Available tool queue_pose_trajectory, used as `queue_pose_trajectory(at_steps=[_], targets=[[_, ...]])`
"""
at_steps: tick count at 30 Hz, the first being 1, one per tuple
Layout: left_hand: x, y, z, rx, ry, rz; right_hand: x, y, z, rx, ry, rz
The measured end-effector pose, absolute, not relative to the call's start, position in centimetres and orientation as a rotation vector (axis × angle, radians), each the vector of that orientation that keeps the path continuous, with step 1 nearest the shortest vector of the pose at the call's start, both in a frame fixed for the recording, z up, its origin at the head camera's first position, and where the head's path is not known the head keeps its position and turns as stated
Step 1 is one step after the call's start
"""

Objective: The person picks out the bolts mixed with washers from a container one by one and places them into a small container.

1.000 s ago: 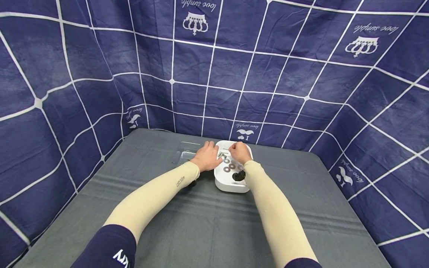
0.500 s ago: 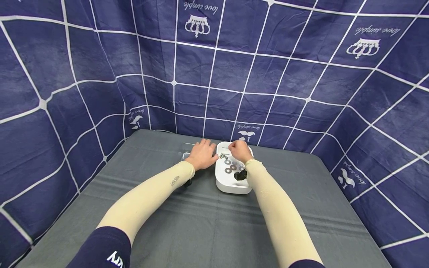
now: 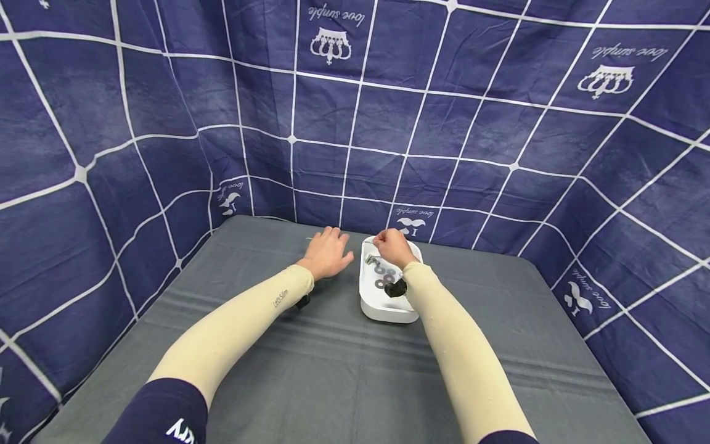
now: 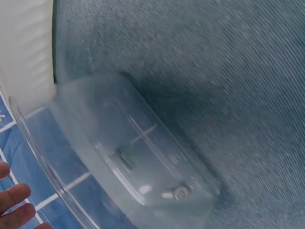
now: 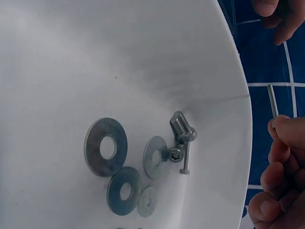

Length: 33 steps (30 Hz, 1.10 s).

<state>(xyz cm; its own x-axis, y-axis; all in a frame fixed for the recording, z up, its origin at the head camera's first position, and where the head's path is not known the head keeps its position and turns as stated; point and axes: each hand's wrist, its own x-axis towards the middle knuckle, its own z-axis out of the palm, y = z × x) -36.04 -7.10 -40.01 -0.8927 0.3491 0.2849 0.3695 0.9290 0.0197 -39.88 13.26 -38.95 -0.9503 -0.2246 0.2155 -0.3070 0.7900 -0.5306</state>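
My right hand (image 3: 394,246) is over the far end of a white tray (image 3: 387,314), pinching a thin metal rod (image 5: 272,99) between thumb and forefinger. The rod's rear end is hidden by the fingers. Inside the tray lie several flat washers (image 5: 92,155), a bolt (image 5: 182,128) and a thin screw (image 5: 186,160). My left hand (image 3: 326,254) is spread with nothing in it, left of the tray. Near it stands a clear plastic box (image 4: 50,174), mostly hidden behind that hand in the head view. A small bolt (image 4: 180,193) shows in the box.
A grey cloth (image 3: 355,382) covers the table. Blue gridded curtains (image 3: 432,123) hang behind it and along both sides. The tray wall (image 4: 28,52) stands close to the clear box. A black wrist camera (image 3: 396,288) under the right forearm hides part of the tray.
My left hand has moved left, away from the tray's rim and over the clear box. The right hand has shifted slightly toward the tray's far left, with the rod now showing from its fingers.
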Motion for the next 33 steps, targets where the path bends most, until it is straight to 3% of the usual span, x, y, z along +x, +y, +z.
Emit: queue_pose_trajectory(at_steps=[33], targets=[[-35.5, -13.2, -40.6, -0.387, -2.875, -0.113, -40.3, 8.6, -38.4, 0.605, -2.816, 0.961]])
